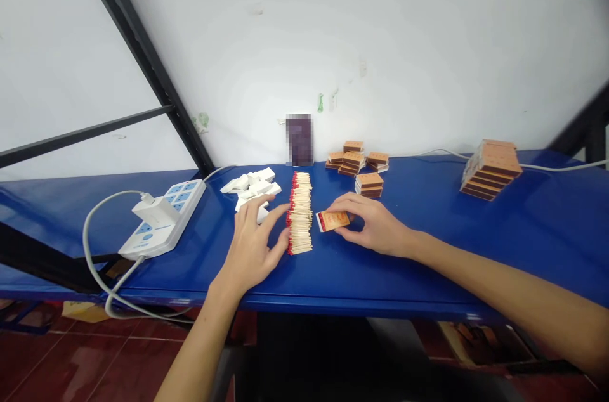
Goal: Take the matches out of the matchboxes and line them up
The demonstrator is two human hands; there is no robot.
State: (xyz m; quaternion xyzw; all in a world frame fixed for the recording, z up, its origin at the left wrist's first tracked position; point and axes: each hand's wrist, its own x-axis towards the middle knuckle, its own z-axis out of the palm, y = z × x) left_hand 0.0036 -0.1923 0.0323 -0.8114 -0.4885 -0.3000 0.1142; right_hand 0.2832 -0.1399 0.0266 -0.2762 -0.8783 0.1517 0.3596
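Note:
A long row of matches [301,215] lies on the blue table, their red heads toward the left. My left hand [254,243] is open at the left side of the row, thumb and index finger apart beside the match heads; I cannot tell whether they touch. Just right of the row, my right hand [373,224] grips an orange matchbox [334,220] between thumb and fingers. The box's white inner tray pokes out a little at its left end. Beyond my left fingertips sits a pile of white matchbox trays [259,187].
Small stacks of matchboxes [353,161] stand near the wall, with a larger block of them [492,168] farther right. A white power strip [190,196] with a plugged-in charger [155,212] and cable lies left. A blurred dark rectangle [299,141] stands against the wall. Black metal posts [143,47] frame the blue table [428,275].

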